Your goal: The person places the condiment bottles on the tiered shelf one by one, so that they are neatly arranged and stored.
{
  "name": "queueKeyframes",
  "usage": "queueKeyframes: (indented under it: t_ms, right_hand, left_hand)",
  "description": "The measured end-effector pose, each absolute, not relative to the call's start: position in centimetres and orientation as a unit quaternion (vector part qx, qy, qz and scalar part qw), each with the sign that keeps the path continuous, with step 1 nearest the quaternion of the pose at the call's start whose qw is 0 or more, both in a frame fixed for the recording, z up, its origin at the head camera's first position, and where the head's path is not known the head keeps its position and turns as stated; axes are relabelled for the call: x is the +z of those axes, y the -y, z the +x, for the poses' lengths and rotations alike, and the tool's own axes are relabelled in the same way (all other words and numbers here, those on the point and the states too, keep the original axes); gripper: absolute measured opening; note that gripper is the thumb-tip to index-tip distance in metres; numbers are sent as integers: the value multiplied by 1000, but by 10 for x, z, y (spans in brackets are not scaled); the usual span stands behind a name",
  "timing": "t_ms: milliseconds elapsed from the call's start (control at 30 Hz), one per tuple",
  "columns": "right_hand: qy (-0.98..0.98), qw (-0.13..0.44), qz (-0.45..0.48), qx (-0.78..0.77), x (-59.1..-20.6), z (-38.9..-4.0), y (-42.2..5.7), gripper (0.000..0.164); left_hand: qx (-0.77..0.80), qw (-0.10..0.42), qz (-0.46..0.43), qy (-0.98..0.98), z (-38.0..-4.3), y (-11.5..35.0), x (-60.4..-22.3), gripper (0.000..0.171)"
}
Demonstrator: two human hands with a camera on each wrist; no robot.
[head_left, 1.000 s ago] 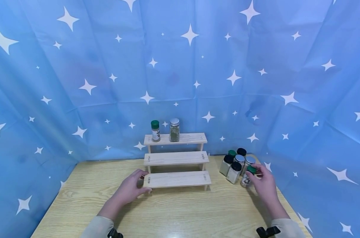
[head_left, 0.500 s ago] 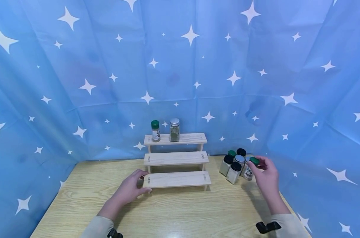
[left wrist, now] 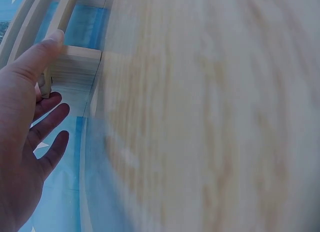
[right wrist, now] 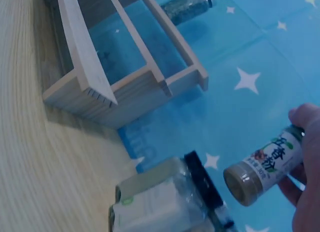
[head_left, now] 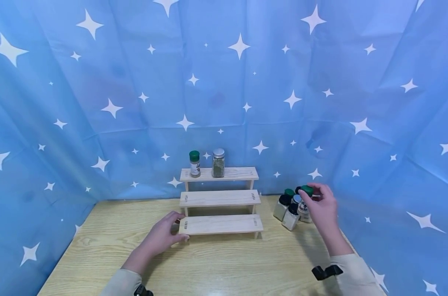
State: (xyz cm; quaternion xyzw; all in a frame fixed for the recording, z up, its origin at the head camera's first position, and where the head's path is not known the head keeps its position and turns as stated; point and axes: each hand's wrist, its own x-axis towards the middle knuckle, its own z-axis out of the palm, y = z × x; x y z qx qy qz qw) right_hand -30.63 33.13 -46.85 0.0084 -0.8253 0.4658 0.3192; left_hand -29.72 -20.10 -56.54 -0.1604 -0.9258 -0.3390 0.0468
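My right hand (head_left: 324,207) pinches a spice jar (right wrist: 272,164) by its green lid. The jar has a white label and is raised beside the jar cluster; the right wrist view shows its base off the table. My left hand (head_left: 162,234) grips the left end of the lowest step of a three-tier wooden rack (head_left: 221,224), thumb in front and fingers behind. On the rack's top step stand a green-lidded jar (head_left: 195,164) and a silver-lidded glass jar (head_left: 218,163) with dried green contents.
Right of the rack, several jars stand close together, among them a black-lidded jar (head_left: 291,218) with pale contents and another black-lidded jar (head_left: 281,207). A blue curtain (head_left: 224,82) with white stars hangs behind the wooden table (head_left: 224,263).
My right hand has lifted the green-lidded spice jar from the cluster's front right and moved it up and leftward. My left hand has stayed on the rack.
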Motion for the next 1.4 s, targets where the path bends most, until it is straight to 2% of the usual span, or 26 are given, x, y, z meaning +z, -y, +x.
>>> queueKeyframes:
  t_ms: [867,1400]
  right_hand:
    - [814,283,107,496,-431,-359,-265,36]
    - [790,270,147,530,-405,-392,-223,38]
  left_hand:
    - [-334,50,-168,926,-294,203,-568,66]
    - [-330,53,-172,927,-295,201,-564,71]
